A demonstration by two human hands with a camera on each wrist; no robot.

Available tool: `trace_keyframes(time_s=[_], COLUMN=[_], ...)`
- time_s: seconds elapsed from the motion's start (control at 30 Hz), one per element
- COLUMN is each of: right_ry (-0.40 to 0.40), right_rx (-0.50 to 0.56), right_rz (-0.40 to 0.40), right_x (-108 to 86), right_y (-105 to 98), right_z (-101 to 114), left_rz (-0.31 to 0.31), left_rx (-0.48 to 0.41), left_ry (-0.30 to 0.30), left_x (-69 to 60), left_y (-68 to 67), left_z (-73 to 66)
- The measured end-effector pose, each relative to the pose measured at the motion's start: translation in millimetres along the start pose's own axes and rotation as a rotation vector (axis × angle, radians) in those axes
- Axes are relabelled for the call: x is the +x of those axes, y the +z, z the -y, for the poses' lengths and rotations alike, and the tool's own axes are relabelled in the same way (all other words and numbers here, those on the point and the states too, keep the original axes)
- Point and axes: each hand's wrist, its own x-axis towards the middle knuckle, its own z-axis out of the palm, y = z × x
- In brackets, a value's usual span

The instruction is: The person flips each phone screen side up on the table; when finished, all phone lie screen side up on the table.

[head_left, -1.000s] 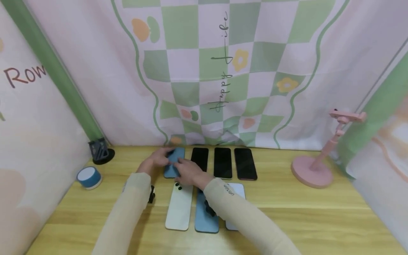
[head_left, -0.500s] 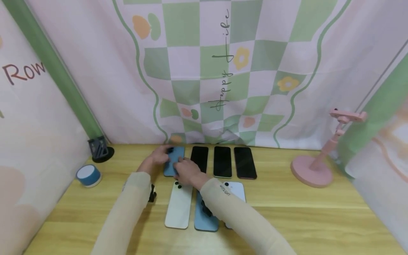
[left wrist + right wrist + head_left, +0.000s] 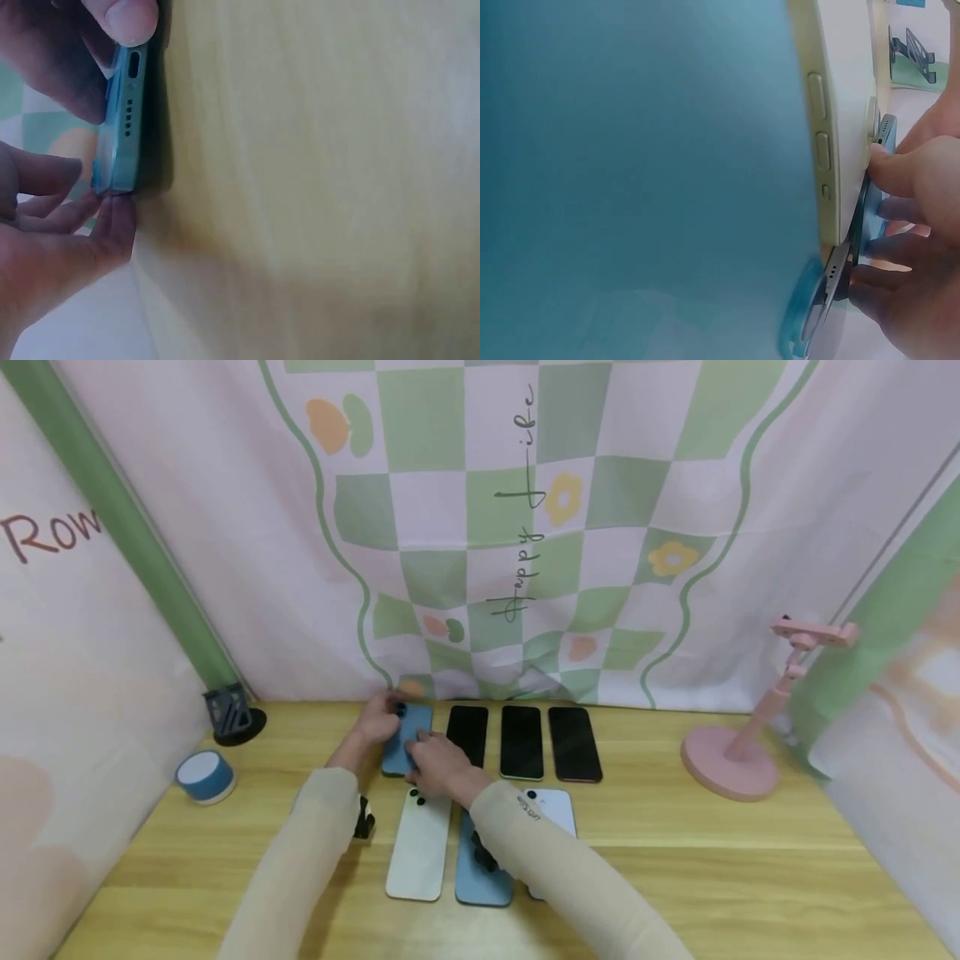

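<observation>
At the far left of my worktop (image 3: pixel 675 877) are a blue-and-white cylinder (image 3: pixel 205 777) and, behind it, a black stand (image 3: pixel 232 714). Next comes my left hand (image 3: pixel 375 721), gripping the blue phone (image 3: pixel 411 731) along its left side towards the far end. The phone lies back up, ending the far row, its long axis pointing away from me and leaning slightly right. My right hand (image 3: pixel 442 766) holds its near right corner, so both hands touch it, diagonally opposed. Rightward stand three dark phones (image 3: pixel 521 743), lying flat, then a pink stand (image 3: pixel 738 764). Nearer me, a pale phone (image 3: pixel 418 852) lies left of my right sleeve (image 3: pixel 570 868).
</observation>
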Motion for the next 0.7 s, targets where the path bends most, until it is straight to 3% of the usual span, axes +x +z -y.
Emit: trace_keyframes(time_s=[0.2, 0.37, 0.5, 0.7], right_ry=[0.021, 0.027, 0.026, 0.022], right_rx=[0.051, 0.061, 0.052, 0.056], right_rz=[-0.005, -0.001, -0.002, -0.013], right_x=[1.0, 0.8, -0.1, -0.3], right_y=[0.8, 1.4, 0.8, 1.2], right_z=[0.9, 1.3, 1.8, 1.5], left_rz=[-0.028, -0.043, -0.04, -0.039], left_rx=[0.079, 0.148, 0.159, 0.132], left_ry=[-0.001, -0.083, -0.138, -0.143], left_x=[-5.5, -6.6, -7.0, -7.1], left_y=[-1.4, -0.4, -1.6, -4.0], left_z=[-4.9, -5.6, -6.1, -4.5])
